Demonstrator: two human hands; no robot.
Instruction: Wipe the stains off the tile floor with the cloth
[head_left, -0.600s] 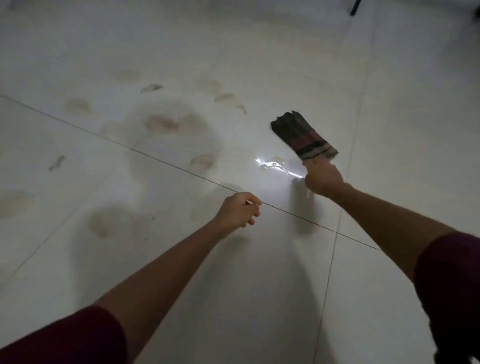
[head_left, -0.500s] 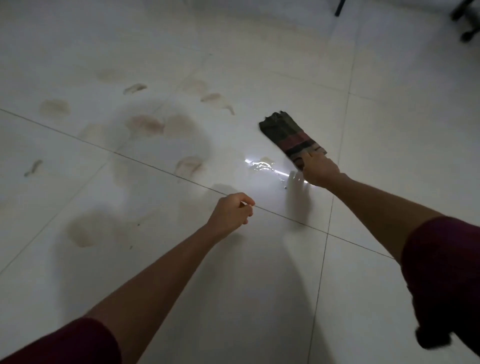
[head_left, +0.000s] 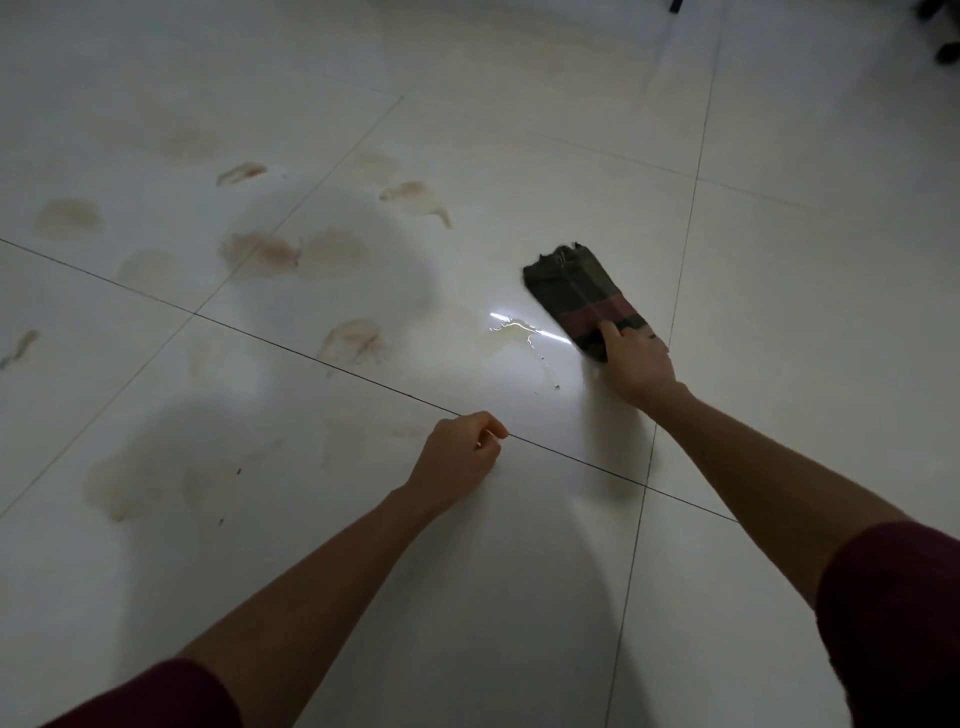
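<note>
— Since before, our dark folded striped cloth (head_left: 582, 296) has shifted, lying flat beside the puddle (head_left: 519, 338).
— Our right hand (head_left: 636, 364) grips its near end; our left hand (head_left: 457, 457) stays fisted, holding nothing, over the white tile floor (head_left: 519, 597).

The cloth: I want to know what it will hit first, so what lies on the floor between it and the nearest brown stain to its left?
In the head view, a small shiny puddle lies between the cloth and that stain.
</note>
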